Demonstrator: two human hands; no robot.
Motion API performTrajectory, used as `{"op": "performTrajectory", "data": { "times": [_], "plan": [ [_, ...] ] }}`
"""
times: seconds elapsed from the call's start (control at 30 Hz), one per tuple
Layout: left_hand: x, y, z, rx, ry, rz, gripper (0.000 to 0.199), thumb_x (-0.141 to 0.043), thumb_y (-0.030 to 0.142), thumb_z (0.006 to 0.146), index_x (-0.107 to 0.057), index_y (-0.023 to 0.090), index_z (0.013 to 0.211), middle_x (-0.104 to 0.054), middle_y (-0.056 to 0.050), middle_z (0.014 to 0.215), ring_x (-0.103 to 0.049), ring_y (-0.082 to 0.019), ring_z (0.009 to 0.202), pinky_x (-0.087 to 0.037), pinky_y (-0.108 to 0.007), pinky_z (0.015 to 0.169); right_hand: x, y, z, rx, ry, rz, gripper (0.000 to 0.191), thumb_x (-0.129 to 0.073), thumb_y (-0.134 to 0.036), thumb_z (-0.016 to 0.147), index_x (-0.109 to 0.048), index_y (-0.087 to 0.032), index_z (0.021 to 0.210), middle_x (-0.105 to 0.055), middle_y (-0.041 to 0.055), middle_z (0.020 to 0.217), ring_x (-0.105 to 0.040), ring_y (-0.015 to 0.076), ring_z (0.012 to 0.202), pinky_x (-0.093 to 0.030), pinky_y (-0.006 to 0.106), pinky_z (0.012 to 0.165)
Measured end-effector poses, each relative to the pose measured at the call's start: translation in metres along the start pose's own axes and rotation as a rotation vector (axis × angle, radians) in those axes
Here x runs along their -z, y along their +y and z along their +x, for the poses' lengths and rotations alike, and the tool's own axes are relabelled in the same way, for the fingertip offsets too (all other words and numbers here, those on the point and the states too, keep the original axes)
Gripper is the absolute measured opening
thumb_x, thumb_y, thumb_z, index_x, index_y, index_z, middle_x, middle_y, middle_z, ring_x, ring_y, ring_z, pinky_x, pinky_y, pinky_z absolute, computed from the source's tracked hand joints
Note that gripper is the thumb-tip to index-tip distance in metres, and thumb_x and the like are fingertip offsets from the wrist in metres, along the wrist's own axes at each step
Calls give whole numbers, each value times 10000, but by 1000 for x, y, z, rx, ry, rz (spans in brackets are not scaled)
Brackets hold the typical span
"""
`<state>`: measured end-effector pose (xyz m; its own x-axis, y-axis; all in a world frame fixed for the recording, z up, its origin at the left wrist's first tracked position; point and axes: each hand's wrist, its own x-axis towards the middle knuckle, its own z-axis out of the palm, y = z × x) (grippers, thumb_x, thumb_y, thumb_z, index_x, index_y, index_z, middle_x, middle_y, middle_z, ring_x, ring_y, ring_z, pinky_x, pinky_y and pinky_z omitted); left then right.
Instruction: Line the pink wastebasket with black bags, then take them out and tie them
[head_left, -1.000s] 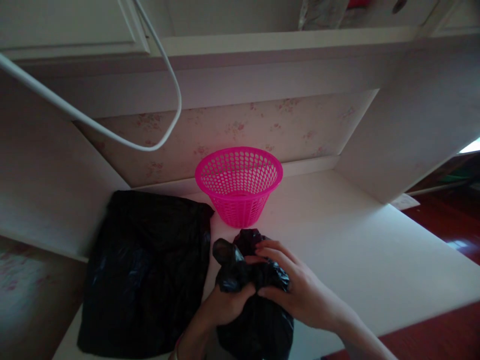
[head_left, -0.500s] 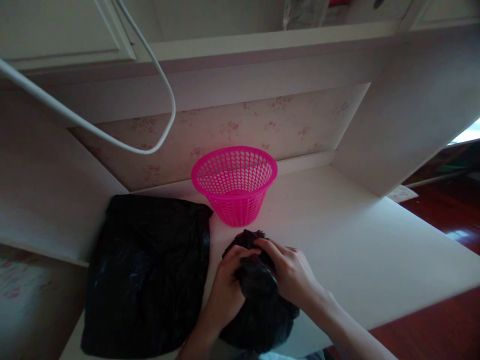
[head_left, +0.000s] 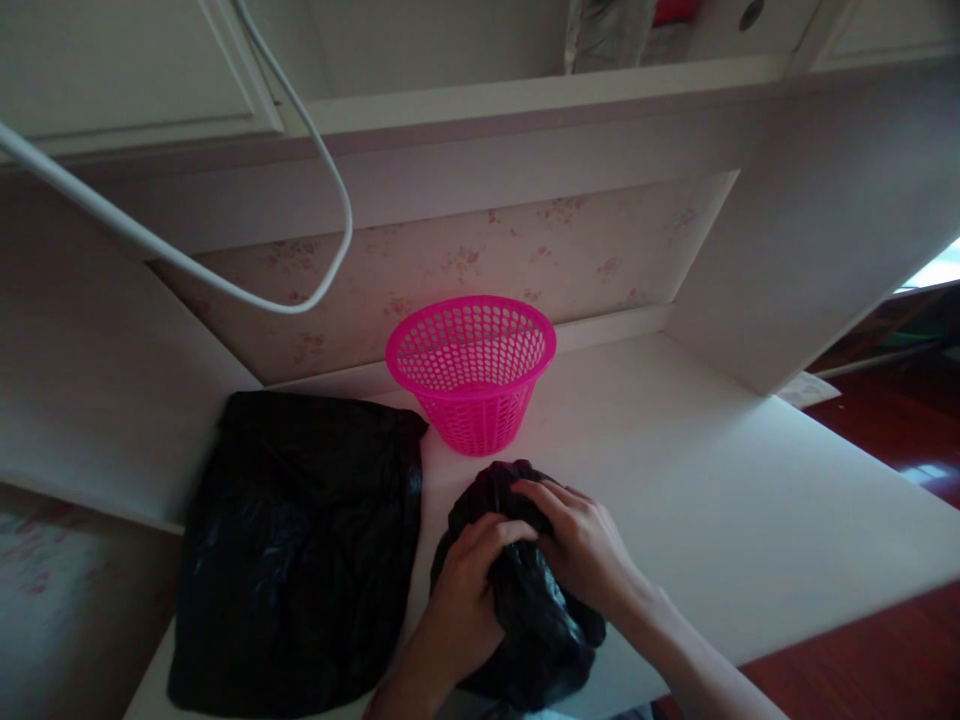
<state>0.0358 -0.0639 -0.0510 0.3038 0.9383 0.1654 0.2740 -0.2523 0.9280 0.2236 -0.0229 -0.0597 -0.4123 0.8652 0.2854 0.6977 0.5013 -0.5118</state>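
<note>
Here, bunched black bag (head_left: 540,650): held at the near side of the white desktop (head_left: 675,480), gathered between both hands, its near part bulging.
Left hand (head_left: 469,590): closed narrowly over the top of the bag; the plastic is gripped from the left.
Right hand (head_left: 585,545): curled round the plastic from the right (some fingertips are hidden in the folds).
Flat black bag (head_left: 300,560): spread over the left of the desktop.
Pink basket (head_left: 480,422): stood upright at the far side, near the floral wallpaper (head_left: 442,262).
White cable (head_left: 330,270): looped at the far left.
</note>
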Motion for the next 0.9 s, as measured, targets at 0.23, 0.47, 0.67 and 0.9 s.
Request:
{"op": "performTrajectory", "data": {
  "times": [0.23, 0.47, 0.67, 0.9],
  "plan": [
    [-2, -11, -6, -118, 99, 83, 411, -629, 59, 858, -750, 273, 1188, -676, -99, 1420, -656, -253, 1285, -497, -378, 1085, 38, 2, -5, -47, -173, 497, 398, -591, -274, 992, -642, -241, 1385, -708, 122, 1338, -692, 253, 1198, -563, 408, 1026],
    [-2, -6, -6, -297, 84, 171, 259, -704, 105, 849, -734, 254, 1058, -732, -99, 1339, -644, -276, 1290, -531, -428, 1078, 37, 14, -11, -308, -252, 908, 571, -648, -641, 942, -679, -278, 1382, -679, 105, 1419, -622, 322, 1310, -486, 510, 1125],
    [-5, -15, -10, -434, 42, 304, 222, -678, 110, 878, -731, 247, 1045, -544, -107, 1583, -494, -306, 1481, -427, -462, 1211, 38, 6, 6, -108, -237, 814, 396, -645, -550, 981, -756, -188, 864, -695, 52, 947, -651, 212, 938, -530, 328, 864],
    [-9, -16, -12, -352, 111, 208, 265, -725, 122, 842, -749, 273, 1059, -449, -84, 1560, -593, -287, 1355, -523, -399, 1104, 27, 10, 1, -297, 32, 1266, 210, -849, -420, 836, -749, -246, 895, -695, 16, 981, -644, 180, 951, -510, 296, 863]
  ]
}}
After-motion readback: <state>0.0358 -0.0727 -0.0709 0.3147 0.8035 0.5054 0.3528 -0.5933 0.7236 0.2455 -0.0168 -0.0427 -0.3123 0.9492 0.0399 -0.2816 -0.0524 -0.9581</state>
